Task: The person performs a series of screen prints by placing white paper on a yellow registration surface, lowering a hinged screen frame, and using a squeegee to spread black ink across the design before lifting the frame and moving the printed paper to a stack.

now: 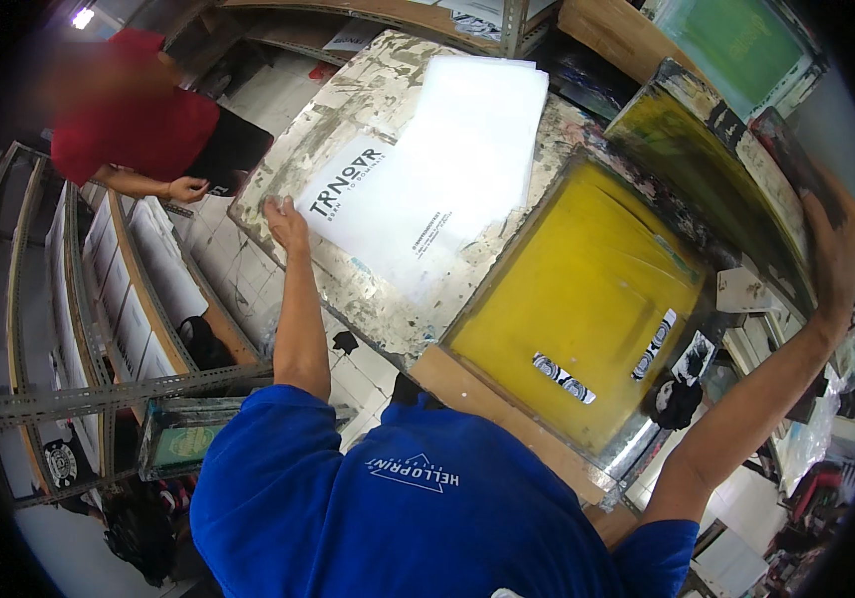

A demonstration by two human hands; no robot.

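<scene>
My left hand pinches the near-left corner of a white sheet with black lettering on it. That sheet lies on a paint-stained table, just in front of a stack of plain white sheets. Off to the right, my right hand is closed around the dark outer edge of a screen printing frame. The frame is tilted up, its olive-yellow mesh facing the table. Below it lies a flat yellow printing bed with two black-and-white patterned strips stuck on it.
A person in a red top stands beyond the table's left side. Racks of shelves holding white sheets run along the left. Another screen with green mesh leans at the far right. A black rag sits at the bed's right corner.
</scene>
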